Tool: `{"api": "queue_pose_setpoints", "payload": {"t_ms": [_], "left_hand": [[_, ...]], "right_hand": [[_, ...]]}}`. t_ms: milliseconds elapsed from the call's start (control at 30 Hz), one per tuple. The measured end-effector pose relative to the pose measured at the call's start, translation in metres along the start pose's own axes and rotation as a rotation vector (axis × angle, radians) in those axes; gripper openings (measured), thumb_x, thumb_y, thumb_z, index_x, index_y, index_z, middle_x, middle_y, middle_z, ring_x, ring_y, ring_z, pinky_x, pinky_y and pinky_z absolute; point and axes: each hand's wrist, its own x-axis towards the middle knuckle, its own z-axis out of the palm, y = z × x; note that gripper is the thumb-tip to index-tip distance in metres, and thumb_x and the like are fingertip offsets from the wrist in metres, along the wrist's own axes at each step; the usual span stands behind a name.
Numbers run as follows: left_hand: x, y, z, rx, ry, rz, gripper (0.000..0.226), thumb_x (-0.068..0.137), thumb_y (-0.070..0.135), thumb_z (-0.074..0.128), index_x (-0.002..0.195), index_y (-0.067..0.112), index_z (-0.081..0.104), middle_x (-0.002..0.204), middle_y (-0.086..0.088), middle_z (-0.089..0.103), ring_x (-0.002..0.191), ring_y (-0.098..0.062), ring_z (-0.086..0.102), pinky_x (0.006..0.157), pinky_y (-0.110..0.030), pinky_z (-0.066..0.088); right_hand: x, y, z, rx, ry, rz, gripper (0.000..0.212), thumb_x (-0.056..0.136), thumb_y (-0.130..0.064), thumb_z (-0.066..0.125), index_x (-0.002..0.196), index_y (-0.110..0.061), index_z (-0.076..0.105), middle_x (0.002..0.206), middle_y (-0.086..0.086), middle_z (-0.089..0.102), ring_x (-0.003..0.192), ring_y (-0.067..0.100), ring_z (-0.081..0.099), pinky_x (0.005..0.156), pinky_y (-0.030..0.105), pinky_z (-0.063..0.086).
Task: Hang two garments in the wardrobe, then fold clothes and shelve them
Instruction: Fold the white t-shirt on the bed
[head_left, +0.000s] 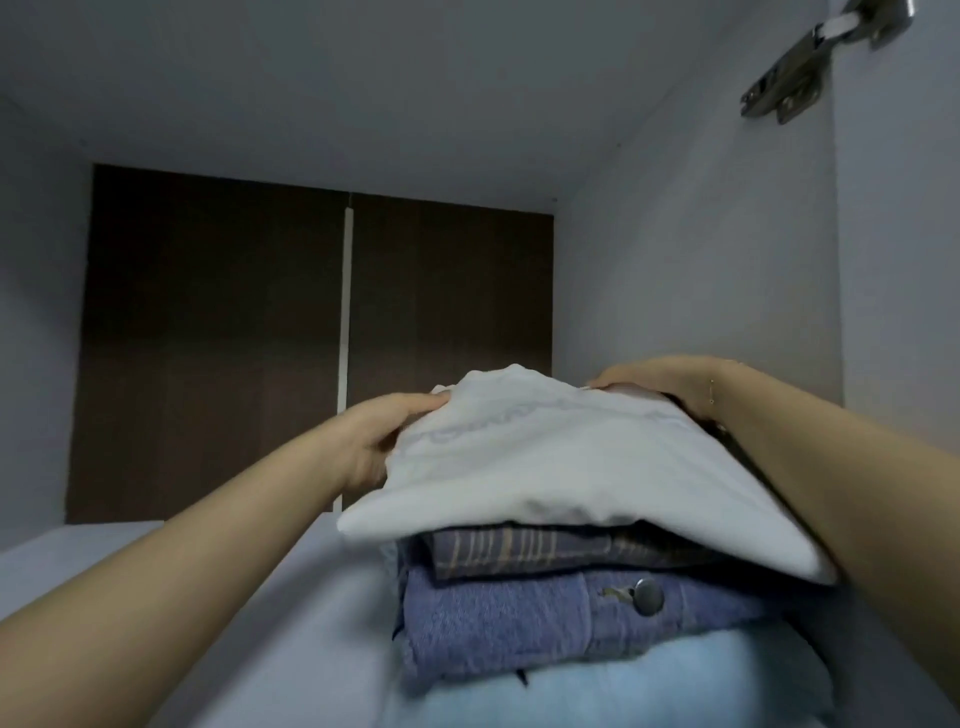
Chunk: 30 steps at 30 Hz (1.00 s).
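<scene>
A folded white garment (545, 467) lies on top of a stack of folded clothes on the wardrobe shelf (270, 597). Under it are a checked blue piece (519, 553), a blue denim piece with a metal button (519, 623) and a pale blue garment (597, 691) at the bottom. My left hand (379, 441) grips the white garment's left far edge, thumb on top and fingers tucked below. My right hand (670, 379) holds its right far corner from above; its fingertips are hidden behind the cloth.
The shelf compartment has a grey side wall (701, 286) close on the right and a dark brown back panel (311, 338). A metal door hinge (810, 57) sits at the top right. Bare shelf surface stretches to the left of the stack.
</scene>
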Motion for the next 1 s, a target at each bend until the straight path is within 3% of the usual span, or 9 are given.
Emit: {"api": "queue_pose_setpoints", "payload": {"t_ms": [133, 200, 300, 400, 500, 633, 700, 867, 1000], "left_hand": [[-0.021, -0.006, 0.012, 0.051, -0.092, 0.034, 0.043, 0.091, 0.022, 0.064, 0.132, 0.013, 0.058, 0.131, -0.012, 0.062, 0.120, -0.030, 0.059, 0.102, -0.044, 0.045], [-0.023, 0.000, 0.020, 0.000, -0.095, 0.118, 0.034, 0.094, 0.010, 0.055, 0.128, 0.010, 0.059, 0.126, -0.012, 0.064, 0.119, -0.030, 0.059, 0.105, -0.041, 0.042], [-0.022, 0.024, 0.032, -0.095, -0.003, 0.148, 0.014, 0.095, 0.004, 0.050, 0.092, 0.006, 0.063, 0.082, -0.006, 0.059, 0.074, -0.018, 0.057, 0.070, -0.027, 0.048], [-0.014, 0.034, 0.037, -0.151, 0.052, 0.170, 0.024, 0.097, 0.002, 0.046, 0.078, 0.002, 0.059, 0.055, -0.005, 0.054, 0.045, -0.016, 0.053, 0.040, -0.022, 0.046], [-0.005, 0.024, 0.043, -0.032, 0.088, 0.162, 0.016, 0.099, 0.008, 0.045, 0.098, 0.001, 0.059, 0.077, -0.007, 0.057, 0.065, -0.017, 0.055, 0.051, -0.023, 0.051], [-0.026, 0.004, 0.031, -0.115, -0.028, 0.030, 0.031, 0.091, 0.007, 0.056, 0.121, 0.006, 0.062, 0.096, -0.016, 0.068, 0.079, -0.029, 0.066, 0.068, -0.037, 0.058], [-0.040, -0.002, 0.024, -0.142, -0.111, 0.026, 0.028, 0.091, 0.015, 0.059, 0.118, 0.009, 0.063, 0.092, -0.014, 0.070, 0.074, -0.029, 0.069, 0.062, -0.042, 0.061], [-0.077, -0.007, 0.028, -0.116, -0.191, 0.070, 0.026, 0.092, 0.014, 0.056, 0.112, -0.002, 0.060, 0.070, -0.017, 0.067, 0.043, -0.023, 0.061, 0.038, -0.023, 0.048], [-0.090, 0.002, 0.040, -0.130, -0.177, 0.093, 0.021, 0.094, 0.010, 0.054, 0.109, 0.001, 0.065, 0.087, -0.017, 0.073, 0.061, -0.022, 0.071, 0.047, -0.028, 0.056]], "right_hand": [[-0.023, -0.014, -0.004, 0.014, -0.106, 0.084, 0.038, 0.087, -0.031, 0.068, 0.116, -0.007, 0.068, 0.111, 0.015, 0.071, 0.103, 0.031, 0.067, 0.094, 0.042, 0.051], [-0.026, -0.028, -0.009, -0.040, -0.046, 0.113, 0.031, 0.090, -0.023, 0.065, 0.114, -0.003, 0.068, 0.097, 0.016, 0.073, 0.085, 0.030, 0.070, 0.077, 0.037, 0.055], [-0.024, -0.055, -0.023, -0.015, 0.071, 0.074, 0.023, 0.090, -0.022, 0.066, 0.103, -0.004, 0.067, 0.075, 0.013, 0.072, 0.064, 0.027, 0.068, 0.069, 0.034, 0.053], [-0.018, -0.072, -0.027, -0.084, 0.143, 0.055, 0.032, 0.091, -0.022, 0.066, 0.116, -0.003, 0.061, 0.101, 0.015, 0.068, 0.089, 0.031, 0.064, 0.097, 0.042, 0.047], [-0.006, -0.062, -0.019, -0.155, 0.125, 0.098, 0.043, 0.093, -0.021, 0.064, 0.129, 0.001, 0.055, 0.127, 0.019, 0.060, 0.118, 0.036, 0.056, 0.108, 0.049, 0.039], [-0.004, -0.030, -0.003, -0.059, -0.063, 0.127, 0.033, 0.099, -0.019, 0.054, 0.128, -0.002, 0.054, 0.119, 0.015, 0.063, 0.111, 0.030, 0.057, 0.111, 0.043, 0.037], [-0.008, -0.022, -0.002, -0.032, -0.151, 0.140, 0.037, 0.099, -0.022, 0.052, 0.134, -0.008, 0.053, 0.129, 0.012, 0.061, 0.115, 0.029, 0.057, 0.111, 0.042, 0.037], [-0.028, -0.026, -0.010, -0.081, -0.305, 0.184, 0.048, 0.094, -0.042, 0.055, 0.138, -0.022, 0.051, 0.130, 0.008, 0.062, 0.117, 0.024, 0.059, 0.104, 0.039, 0.043], [-0.048, -0.035, -0.014, -0.213, -0.101, 0.220, 0.036, 0.091, -0.032, 0.065, 0.120, -0.012, 0.061, 0.127, 0.014, 0.062, 0.116, 0.031, 0.059, 0.106, 0.049, 0.042]]}}
